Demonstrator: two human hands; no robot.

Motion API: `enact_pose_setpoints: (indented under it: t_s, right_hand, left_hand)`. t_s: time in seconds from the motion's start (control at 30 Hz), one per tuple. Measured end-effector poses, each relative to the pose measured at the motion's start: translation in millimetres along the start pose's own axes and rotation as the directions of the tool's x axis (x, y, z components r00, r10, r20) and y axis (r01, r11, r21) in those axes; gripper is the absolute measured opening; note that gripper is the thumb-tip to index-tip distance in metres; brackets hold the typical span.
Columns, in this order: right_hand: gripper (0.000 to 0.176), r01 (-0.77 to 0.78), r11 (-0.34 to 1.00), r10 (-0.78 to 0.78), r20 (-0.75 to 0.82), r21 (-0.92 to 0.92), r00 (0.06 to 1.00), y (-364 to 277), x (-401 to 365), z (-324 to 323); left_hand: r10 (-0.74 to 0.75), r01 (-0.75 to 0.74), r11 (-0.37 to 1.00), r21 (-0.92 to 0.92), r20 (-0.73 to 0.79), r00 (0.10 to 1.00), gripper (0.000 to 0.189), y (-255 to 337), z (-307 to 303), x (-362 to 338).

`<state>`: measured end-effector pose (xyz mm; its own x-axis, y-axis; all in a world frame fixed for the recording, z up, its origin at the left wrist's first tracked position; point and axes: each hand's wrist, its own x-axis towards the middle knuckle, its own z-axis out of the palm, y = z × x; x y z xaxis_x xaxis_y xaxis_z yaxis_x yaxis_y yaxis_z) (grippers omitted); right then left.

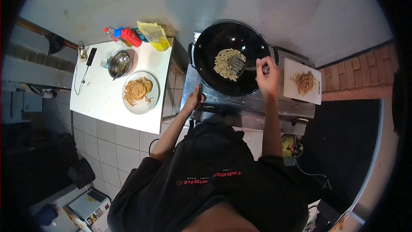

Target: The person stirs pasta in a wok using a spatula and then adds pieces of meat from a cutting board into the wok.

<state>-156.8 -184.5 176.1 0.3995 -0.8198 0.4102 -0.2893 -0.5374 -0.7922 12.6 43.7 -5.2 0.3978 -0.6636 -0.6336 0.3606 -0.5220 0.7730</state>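
A black wok (pixel 223 38) sits on a steel stove (pixel 253 103), with a heap of pale potato strips (pixel 226 63) in it. My right hand (pixel 268 78) grips the handle of a metal slotted spatula (pixel 238 63) whose blade rests in the strips. My left hand (pixel 195 99) rests on the stove's front left edge, close to the wok's rim, and seems to grip a dark handle or knob there.
A white cutting board (pixel 315 96) with fried strips lies right of the wok. The white table (pixel 98 99) on the left carries a plate of fried food (pixel 139 91), a steel bowl (pixel 119 63), bottles (pixel 128 36), an oil bag (pixel 154 34) and a phone (pixel 91 56).
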Motion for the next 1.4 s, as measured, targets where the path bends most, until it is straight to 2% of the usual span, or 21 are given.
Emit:
enact_pose_setpoints:
  t_s: [0.03,0.07,0.1,0.17,0.2,0.37,0.53,0.6,0.63,0.7,0.77,0.83,0.9,0.93,0.97,1.1,1.2,1.27,1.3,1.37,1.4]
  right_hand:
    - [0.018,-0.093,0.99,0.085,0.075,0.106,0.994,-7,-8,0]
    - [0.014,-0.213,0.969,0.194,0.15,0.122,0.969,-15,-16,-5]
    - [0.014,-0.223,0.969,0.206,0.146,0.112,0.968,-12,-22,-3]
    - [0.014,-0.148,0.979,0.122,0.178,0.139,0.976,-2,-35,-2]
    - [0.016,-0.192,0.972,0.164,0.197,0.136,0.967,-7,-40,-3]
    - [0.019,-0.217,0.96,0.173,0.237,0.174,0.956,-8,-48,-1]
    - [0.017,-0.229,0.95,0.161,0.295,0.213,0.942,7,-35,3]
    - [0.014,-0.093,0.962,0.004,0.327,0.256,0.945,11,-29,5]
    - [0.014,-0.09,0.961,-0.003,0.334,0.262,0.943,10,-27,3]
    - [0.013,-0.225,0.937,0.084,0.454,0.266,0.887,3,-24,-2]
    - [0.013,-0.205,0.95,0.078,0.454,0.238,0.888,0,-19,-3]
    - [0.014,0.121,0.972,-0.188,0.358,0.202,0.914,3,-20,0]
    - [0.015,0.131,0.969,-0.201,0.357,0.211,0.912,1,-23,1]
    - [0.015,0.166,0.969,-0.223,0.358,0.183,0.907,-3,-25,0]
    - [0.015,0.205,0.967,-0.247,0.362,0.151,0.899,-7,-25,-3]
    - [0.014,0.177,0.98,-0.199,0.432,0.093,0.879,-29,-27,-16]
    - [0.012,0.267,0.962,-0.261,0.429,0.047,0.865,-38,-28,-19]
    - [0.01,0.387,0.922,-0.357,0.437,0.022,0.825,-41,-29,-20]
    - [0.01,0.388,0.921,-0.357,0.445,0.023,0.822,-40,-31,-19]
    - [0.008,0.187,0.977,-0.211,0.389,0.099,0.897,-34,-36,-13]
    - [0.008,0.191,0.977,-0.215,0.383,0.098,0.898,-27,-40,-8]
  left_hand:
    - [-0.001,0.001,1.0,0.008,0.013,1.0,0.077,4,-3,-1]
    - [-0.016,0.017,1.0,-0.018,0.046,0.999,0.074,5,-5,-3]
    - [-0.034,0.037,0.998,-0.048,0.079,0.996,0.072,6,-5,-6]
    - [-0.034,0.042,0.997,-0.06,0.121,0.992,0.069,10,-7,-11]
    - [-0.021,0.032,0.997,-0.072,0.151,0.988,0.066,13,-8,-11]
    - [0.001,0.007,0.998,-0.056,0.13,0.991,0.058,20,-18,-11]
    - [0.027,-0.005,0.984,-0.18,0.117,0.993,0.054,27,-19,-9]
    - [0.017,0.01,0.979,-0.203,0.131,0.991,0.052,29,-19,-8]
    - [0.019,0.006,0.978,-0.208,0.12,0.993,0.052,25,-17,-5]
    - [0.059,-0.039,0.979,-0.199,0.096,0.994,0.054,21,-15,-1]
    - [0.051,-0.04,0.986,-0.164,0.06,0.997,0.056,20,-15,2]
    - [0.019,-0.015,0.992,-0.129,0.03,0.999,0.057,20,-13,2]
    - [-0.002,0.001,0.997,-0.076,-0.022,1.0,0.06,21,-11,1]
    - [0.041,-0.044,0.998,-0.041,-0.069,0.997,0.06,25,-5,-4]
    - [0.038,-0.04,0.999,-0.035,-0.06,0.997,0.06,24,-6,-4]
    - [0.066,-0.069,0.992,-0.103,-0.034,0.997,0.06,17,-9,2]
    - [0.096,-0.103,0.993,-0.054,-0.111,0.989,0.062,18,-4,1]
    - [0.131,-0.137,0.989,-0.049,-0.107,0.986,0.063,16,-4,5]
    - [0.159,-0.164,0.986,-0.039,-0.11,0.981,0.063,12,-5,5]
    - [0.152,-0.158,0.986,-0.058,-0.095,0.984,0.063,6,-7,6]
    - [0.155,-0.16,0.985,-0.071,-0.073,0.985,0.063,8,-8,9]
